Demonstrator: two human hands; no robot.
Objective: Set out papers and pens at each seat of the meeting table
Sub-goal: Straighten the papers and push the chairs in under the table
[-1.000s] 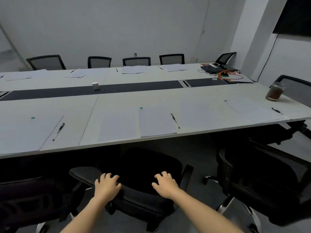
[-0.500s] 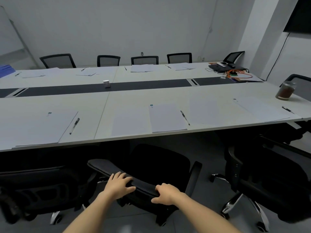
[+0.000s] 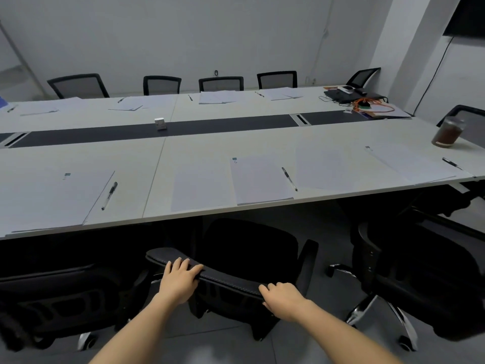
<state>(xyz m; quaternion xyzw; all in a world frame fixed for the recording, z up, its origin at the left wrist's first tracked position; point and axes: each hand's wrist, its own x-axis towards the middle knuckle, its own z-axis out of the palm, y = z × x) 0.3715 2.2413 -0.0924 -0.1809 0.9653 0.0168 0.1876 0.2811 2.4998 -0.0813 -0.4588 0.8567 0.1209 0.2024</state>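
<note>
Hands are both on the chair back (image 3: 228,281) of the black office chair drawn up at the near side of the meeting table (image 3: 262,143). The person's left hand (image 3: 178,283) lies over the upper edge towards its left end, fingers bent across the top and thumb stretched along the rail; the right hand (image 3: 282,298) grips the same edge further right, fingers curled tight over it. Neither hand holds paper or pen. On the table directly ahead of this seat lies a clipped stack (image 3: 259,181) of white sheets, its binder clip at the far left corner, with a loose sheet (image 3: 200,189) just beside it on the left and a centre pen (image 3: 289,179) just beside it on the right, lying roughly parallel to the stack's edge. The seat to the left has the left papers (image 3: 52,198) with the left pen (image 3: 109,195) beside their right edge. The seat to the right has the right papers (image 3: 409,164) set at an angle, the right pen (image 3: 452,163) near the table edge, and a further sheet (image 3: 321,166) between this place and the centre one. Beyond the right pen stands a jar (image 3: 447,132) of dark liquid. A dark strip (image 3: 223,126) runs the table's length and carries a small white box (image 3: 160,124). Far-side papers (image 3: 220,97) and pens lie before the row of chairs opposite. Orange cables (image 3: 372,106) sit at the far right corner.
</note>
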